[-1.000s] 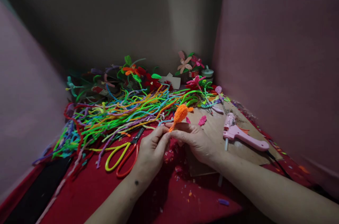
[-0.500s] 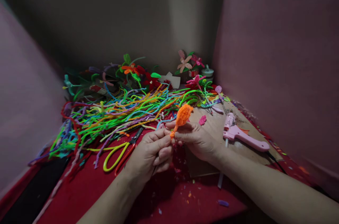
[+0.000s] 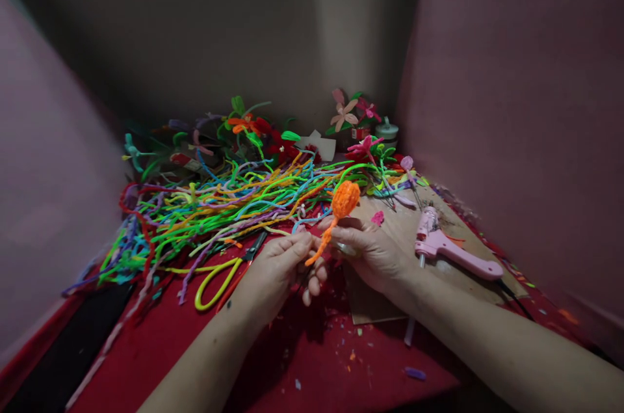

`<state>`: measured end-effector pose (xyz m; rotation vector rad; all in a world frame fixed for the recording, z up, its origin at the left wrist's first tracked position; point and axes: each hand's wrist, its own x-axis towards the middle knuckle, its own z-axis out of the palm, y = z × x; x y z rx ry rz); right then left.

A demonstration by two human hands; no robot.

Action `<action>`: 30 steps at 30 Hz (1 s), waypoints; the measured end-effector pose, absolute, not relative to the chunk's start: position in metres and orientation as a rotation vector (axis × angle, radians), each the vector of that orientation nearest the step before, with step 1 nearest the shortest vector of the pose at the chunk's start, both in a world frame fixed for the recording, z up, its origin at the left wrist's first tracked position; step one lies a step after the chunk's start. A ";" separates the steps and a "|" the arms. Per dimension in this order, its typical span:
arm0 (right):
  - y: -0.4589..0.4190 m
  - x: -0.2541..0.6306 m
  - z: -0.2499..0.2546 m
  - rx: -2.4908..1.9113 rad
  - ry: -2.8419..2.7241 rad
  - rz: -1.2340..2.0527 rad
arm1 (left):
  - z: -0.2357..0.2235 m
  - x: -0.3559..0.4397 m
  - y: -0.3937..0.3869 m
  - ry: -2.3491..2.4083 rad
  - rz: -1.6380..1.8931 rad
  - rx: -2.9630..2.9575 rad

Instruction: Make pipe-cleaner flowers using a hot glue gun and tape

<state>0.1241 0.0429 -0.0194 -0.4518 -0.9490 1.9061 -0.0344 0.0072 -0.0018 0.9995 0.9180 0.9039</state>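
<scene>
An orange pipe-cleaner flower bud [image 3: 346,199] stands upright between my hands, its twisted orange tail slanting down to the left. My right hand [image 3: 365,245] pinches the stem just under the rounded head. At the tail's lower part, my left hand [image 3: 292,263] closes its thumb and forefinger, with the other fingers curled below. Close to the left wrist lie scissors [image 3: 214,289] with yellow and red handles. A pink hot glue gun [image 3: 453,253] rests to the right of my right hand on a cardboard sheet [image 3: 370,306].
Colourful pipe cleaners [image 3: 234,198] spread in a heap behind my hands. Finished pipe-cleaner flowers [image 3: 344,115] and a lidded jar [image 3: 387,131] stand at the back by the wall. Small scraps, among them a purple piece [image 3: 415,373], dot the red cloth [image 3: 302,374].
The orange tail now shows hanging below the bud, where my fingers covered it before. My left fingers have loosened and shifted down along it. The view has swung slightly left.
</scene>
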 end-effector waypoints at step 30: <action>0.044 0.123 -0.021 -0.563 -0.907 1.876 | -0.003 -0.034 0.008 0.932 0.853 1.033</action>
